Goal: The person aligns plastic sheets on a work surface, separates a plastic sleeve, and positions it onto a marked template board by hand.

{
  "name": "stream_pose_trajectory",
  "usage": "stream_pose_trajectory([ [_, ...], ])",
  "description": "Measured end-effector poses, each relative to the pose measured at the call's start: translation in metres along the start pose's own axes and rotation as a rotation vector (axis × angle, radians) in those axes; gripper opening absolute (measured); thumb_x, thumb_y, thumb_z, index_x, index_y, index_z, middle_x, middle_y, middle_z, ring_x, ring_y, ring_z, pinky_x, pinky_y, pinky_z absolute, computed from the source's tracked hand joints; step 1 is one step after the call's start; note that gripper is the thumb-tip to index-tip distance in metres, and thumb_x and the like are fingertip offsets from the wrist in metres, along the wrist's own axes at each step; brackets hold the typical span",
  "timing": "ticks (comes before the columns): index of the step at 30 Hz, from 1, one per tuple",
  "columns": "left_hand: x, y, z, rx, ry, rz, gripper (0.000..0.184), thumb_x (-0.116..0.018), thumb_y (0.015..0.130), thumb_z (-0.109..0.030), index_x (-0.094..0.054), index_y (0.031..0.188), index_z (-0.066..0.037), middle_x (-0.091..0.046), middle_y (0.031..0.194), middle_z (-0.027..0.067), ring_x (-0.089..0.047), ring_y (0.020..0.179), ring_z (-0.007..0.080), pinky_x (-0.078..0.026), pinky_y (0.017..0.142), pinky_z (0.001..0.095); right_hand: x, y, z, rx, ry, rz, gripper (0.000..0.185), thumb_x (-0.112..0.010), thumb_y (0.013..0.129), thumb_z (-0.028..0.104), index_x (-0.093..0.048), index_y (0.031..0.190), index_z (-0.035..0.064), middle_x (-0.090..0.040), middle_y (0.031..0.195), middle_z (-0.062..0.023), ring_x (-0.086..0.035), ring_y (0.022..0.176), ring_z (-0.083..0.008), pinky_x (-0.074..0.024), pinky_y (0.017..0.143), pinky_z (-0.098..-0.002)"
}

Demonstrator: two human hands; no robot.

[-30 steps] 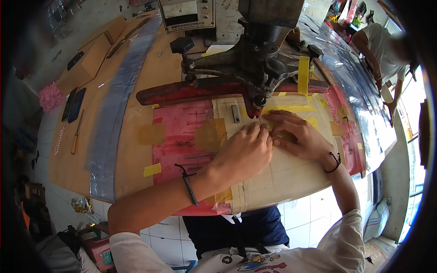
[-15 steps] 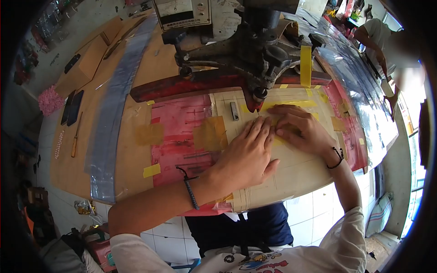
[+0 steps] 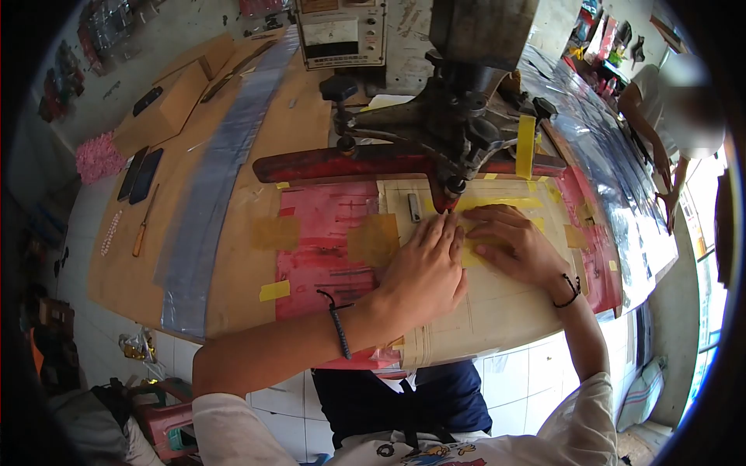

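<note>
on tan board (image 3: 497, 314), left hand (image 3: 427, 268), curled earlier, now seems flatter.

Wooden-handled tool (image 3: 139, 239) near two dark flat objects (image 3: 146, 175), pink bundle (image 3: 99, 161), striped sack (image 3: 643, 394) at lower right.

Toward the front edge of the table (image 3: 241, 287), the left hand (image 3: 423, 268) and right hand (image 3: 519, 247) hide patches of the pale sheet (image 3: 501, 314), and what may lie under them cannot be told. At the back edge, the picture's top cuts off the control box (image 3: 342, 35), its small lettering unreadable, and the machine column (image 3: 478, 35); by the right edge, a person (image 3: 649, 93) has a blurred head
</note>
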State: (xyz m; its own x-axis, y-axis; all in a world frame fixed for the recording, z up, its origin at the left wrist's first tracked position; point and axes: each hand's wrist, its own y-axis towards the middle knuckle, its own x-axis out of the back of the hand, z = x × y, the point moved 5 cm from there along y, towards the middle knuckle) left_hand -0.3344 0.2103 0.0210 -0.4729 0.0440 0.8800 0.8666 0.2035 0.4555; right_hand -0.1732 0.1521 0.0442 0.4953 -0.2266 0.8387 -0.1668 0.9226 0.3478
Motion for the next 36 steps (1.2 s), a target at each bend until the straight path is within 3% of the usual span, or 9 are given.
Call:
stream_pose_trajectory([
  [6,-0.001,-0.001,0.006,-0.02,0.023,0.033,0.058,-0.059,0.087,-0.021,-0.056,0.131,0.018,-0.053,0.143,0.034,-0.049,0.138,0.0424,-0.033,0.121,0.0487,0.005,0.002,0.001,0.014,-0.047,-0.025,0.016,-0.074,0.087,0.011,-0.075,0.101,0.0028,-0.073,0.117,-0.0144,-0.067,0.108,-0.0322,-0.0503,0.098,-0.045],
  [16,-0.006,-0.001,0.011,-0.033,-0.02,0.057,0.06,-0.059,0.086,-0.017,-0.053,0.134,0.018,-0.05,0.146,0.0332,-0.046,0.141,0.0423,-0.034,0.122,0.0445,0.008,0.003,0.002,-0.024,-0.064,-0.116,0.014,-0.074,0.087,0.01,-0.075,0.099,0.0038,-0.074,0.112,-0.0134,-0.067,0.105,-0.0318,-0.0524,0.094,-0.043],
  [22,-0.004,-0.002,0.01,-0.062,0.115,0.094,0.06,-0.058,0.086,-0.016,-0.052,0.136,0.017,-0.05,0.146,0.0339,-0.046,0.141,0.0436,-0.03,0.123,0.049,0.005,0.001,-0.003,-0.037,-0.013,-0.1,0.011,-0.076,0.087,0.011,-0.076,0.096,0.0041,-0.075,0.112,-0.0123,-0.067,0.106,-0.0308,-0.0515,0.095,-0.0419],
  [25,-0.002,-0.002,0.012,-0.042,0.045,0.081,0.059,-0.056,0.095,-0.025,-0.052,0.134,0.018,-0.05,0.145,0.0355,-0.046,0.14,0.0446,-0.029,0.123,0.0514,0.006,0.0,-0.001,-0.043,-0.032,-0.087,0.012,-0.075,0.087,0.012,-0.076,0.096,0.0044,-0.075,0.112,-0.0116,-0.067,0.105,-0.0304,-0.0515,0.095,-0.0422],
  [28,0.003,0.002,0.008,0.005,-0.027,0.121,0.069,-0.053,0.102,-0.042,-0.051,0.134,0.019,-0.049,0.145,0.0363,-0.046,0.14,0.0456,-0.029,0.122,0.0514,0.007,-0.002,-0.002,-0.042,-0.042,-0.096,0.013,-0.075,0.086,0.014,-0.076,0.096,0.0055,-0.075,0.112,-0.01,-0.067,0.105,-0.0294,-0.0513,0.097,-0.0425],
  [31,-0.003,0.0,0.007,-0.005,0.058,0.108,0.08,-0.051,0.102,-0.054,-0.051,0.134,0.019,-0.049,0.144,0.0371,-0.046,0.139,0.0477,-0.03,0.121,0.052,0.007,0.0,-0.003,-0.036,-0.037,-0.119,0.013,-0.075,0.086,0.015,-0.076,0.096,0.006,-0.075,0.113,-0.0092,-0.067,0.104,-0.0291,-0.0507,0.097,-0.0426],
  [36,0.001,-0.001,0.002,0.019,0.14,0.103,0.082,-0.051,0.101,-0.055,-0.052,0.133,0.02,-0.05,0.14,0.0416,-0.045,0.137,0.0521,-0.031,0.12,0.0544,0.008,0.0,0.0,-0.005,-0.05,-0.121,0.013,-0.074,0.086,0.014,-0.076,0.096,0.0061,-0.075,0.111,-0.0091,-0.067,0.104,-0.0284,-0.0506,0.095,-0.0427],
])
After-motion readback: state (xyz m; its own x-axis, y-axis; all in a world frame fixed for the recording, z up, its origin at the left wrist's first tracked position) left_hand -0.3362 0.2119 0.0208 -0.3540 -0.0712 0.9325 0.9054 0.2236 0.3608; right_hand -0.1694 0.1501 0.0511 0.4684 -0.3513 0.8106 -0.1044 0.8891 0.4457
